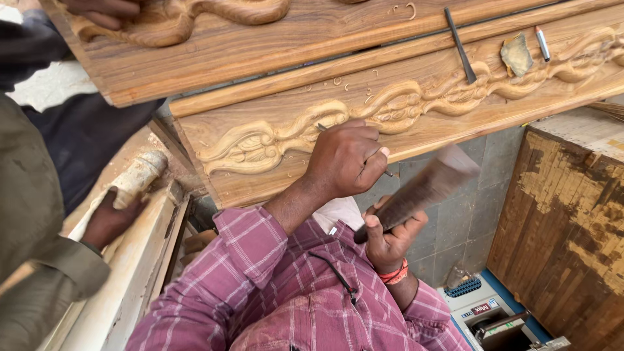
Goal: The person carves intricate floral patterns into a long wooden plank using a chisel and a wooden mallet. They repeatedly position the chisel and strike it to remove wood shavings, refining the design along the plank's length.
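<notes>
**Chisel on the carved plank, mallet up beside it**

Closest to the camera is a pink checked shirt [286, 292]. The right hand [390, 237], with a red band [394, 274] on its wrist, has its fingers wrapped tight around a dark wooden mallet [422, 188]. The mallet is blurry and sits just beside the other hand.

A bit further up, the left hand [344, 162] is closed in a fist around a thin chisel [322, 127]. The tip pokes out on the leafy pattern cut into the long carved plank [260, 185].

This looks like the cutting step, with the tip set in the pattern and the mallet raised. A good hit would need the mallet to land flat on the chisel's back end, and the left hand to keep the tip from sliding.

Further along the plank lie a dark metal tool [460, 45], a rough flat scrap [517, 55] and a pen [542, 43]. Little wood curls lie near them. Behind it lies a second carved plank [260, 52].

On the left, another person's hand [110, 218] rests on a white post [140, 175]. One more hand [104, 10] touches the far plank.

Down on the floor are a worn wooden box [565, 227] and a small machine [487, 312].

Most of the chisel is hidden inside the fist. Both planks run out of the picture. What the scrap is made of is hard to tell.
</notes>
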